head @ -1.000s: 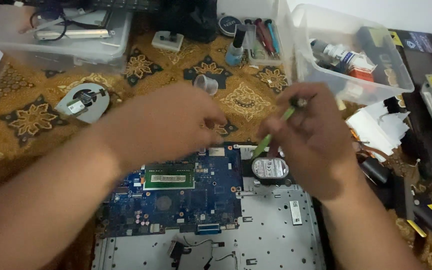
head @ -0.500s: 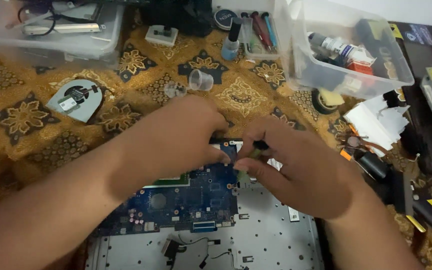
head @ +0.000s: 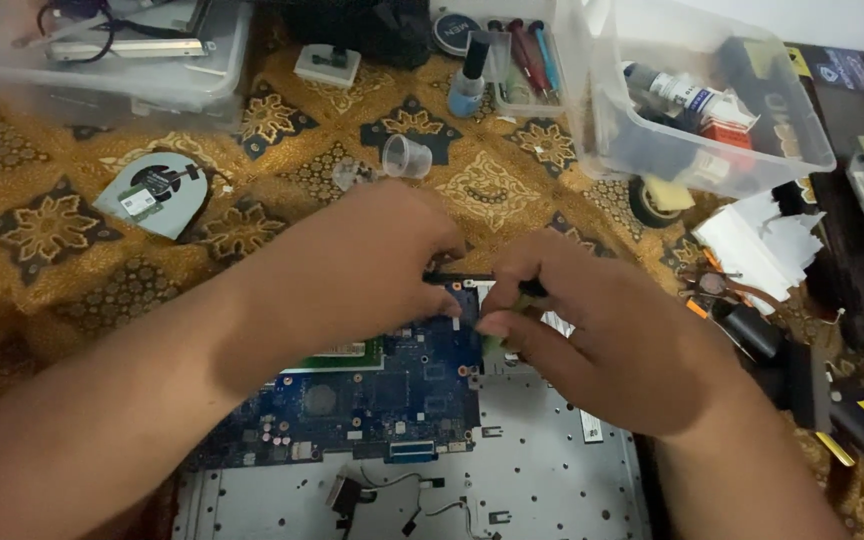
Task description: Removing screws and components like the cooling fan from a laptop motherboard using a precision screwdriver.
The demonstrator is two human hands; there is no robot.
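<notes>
The left hand (head: 372, 270) is pressing its curled fingertips on the blue motherboard (head: 372, 395) inside the opened laptop shell (head: 552, 480), probably steadying it, while the right hand (head: 602, 335) is pinching a green tool (head: 497, 335) closed against the board's edge.

One head-worn view only, looking steeply down and forward from close above the left hand (head: 372, 270) and right hand (head: 602, 340), both over the blue rectangular circuit board (head: 382, 390); clear plastic bins (head: 802, 150) beyond them.
</notes>
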